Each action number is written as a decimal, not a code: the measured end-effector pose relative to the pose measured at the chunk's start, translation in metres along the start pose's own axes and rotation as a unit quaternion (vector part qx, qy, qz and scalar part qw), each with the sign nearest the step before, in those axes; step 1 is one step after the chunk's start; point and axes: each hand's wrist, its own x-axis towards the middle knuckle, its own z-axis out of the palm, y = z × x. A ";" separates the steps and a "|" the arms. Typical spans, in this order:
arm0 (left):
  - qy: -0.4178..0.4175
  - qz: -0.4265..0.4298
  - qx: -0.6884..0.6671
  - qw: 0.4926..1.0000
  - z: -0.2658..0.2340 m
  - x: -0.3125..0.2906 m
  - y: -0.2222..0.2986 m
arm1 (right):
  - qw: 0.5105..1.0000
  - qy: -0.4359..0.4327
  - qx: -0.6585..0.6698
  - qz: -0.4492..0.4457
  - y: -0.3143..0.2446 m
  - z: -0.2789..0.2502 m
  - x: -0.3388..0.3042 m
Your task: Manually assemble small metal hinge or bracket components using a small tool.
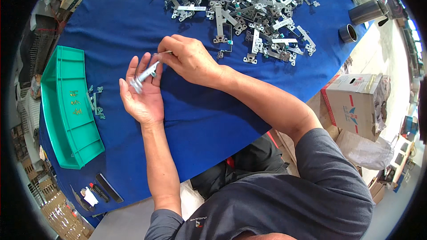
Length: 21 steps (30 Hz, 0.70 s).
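Observation:
My right hand (191, 60) pinches one end of a silvery metal bracket (146, 76) between thumb and fingers. The bracket slants down over my left palm, its lower end smeared by motion. Beneath it my left hand (149, 98) lies palm up with the fingers stretched out and apart. Whether the bracket touches the palm I cannot tell. Beyond both hands spreads a heap of similar metal brackets (255, 40), several with small teal pieces on them.
A green divided tray (81, 133) at the left holds small brass-coloured parts (76, 111). Beside it lie a few brackets (96, 102). Near the front left edge rests a dark phone-like slab (109, 187). A dark metal jug (365, 12) and cup (348, 34) stand far right, above a cardboard box (353, 104).

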 end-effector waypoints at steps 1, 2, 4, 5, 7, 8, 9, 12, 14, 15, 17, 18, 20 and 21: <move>0.025 0.022 -0.003 0.999 0.003 0.000 0.000 | 1.000 0.014 -0.007 0.021 -0.001 -0.001 0.001; 0.018 0.052 0.020 0.998 0.003 -0.002 -0.002 | 0.999 0.005 -0.021 0.032 -0.003 -0.001 0.001; 0.039 0.075 0.114 0.990 0.001 -0.001 -0.006 | 0.999 -0.009 -0.023 0.030 0.000 0.001 -0.002; 0.061 0.098 0.208 0.971 0.001 -0.001 -0.008 | 0.999 -0.023 -0.023 0.028 0.001 0.001 -0.003; 0.069 0.108 0.210 0.969 0.007 -0.003 -0.008 | 0.998 -0.049 -0.023 0.029 -0.001 -0.001 -0.003; 0.086 0.123 0.252 0.956 0.007 -0.004 -0.008 | 0.997 -0.075 -0.022 0.029 -0.002 -0.003 -0.002; 0.103 0.139 0.294 0.940 0.007 -0.005 -0.008 | 0.997 -0.075 -0.022 0.029 -0.004 -0.003 -0.002; 0.109 0.153 0.311 0.932 0.000 -0.003 -0.008 | 0.990 -0.128 -0.037 0.044 -0.009 -0.004 -0.003; 0.099 0.155 0.298 0.937 -0.004 -0.003 -0.008 | 0.994 -0.100 -0.042 0.023 -0.003 -0.002 -0.004; 0.099 0.156 0.299 0.936 -0.004 -0.003 -0.008 | 0.996 -0.073 -0.043 0.000 -0.003 0.000 -0.003; 0.109 0.131 0.337 0.926 -0.002 -0.003 -0.009 | 0.997 -0.057 -0.049 -0.005 -0.003 -0.001 -0.002; 0.116 0.121 0.326 0.931 0.003 -0.004 -0.011 | 0.998 -0.041 -0.056 -0.010 -0.004 -0.001 -0.002; 0.103 0.109 0.339 0.929 0.001 -0.004 -0.012 | 0.998 -0.036 -0.059 -0.006 -0.004 -0.001 -0.002; 0.089 0.098 0.354 0.926 -0.001 -0.004 -0.010 | 0.998 -0.029 -0.061 -0.003 -0.005 0.000 -0.001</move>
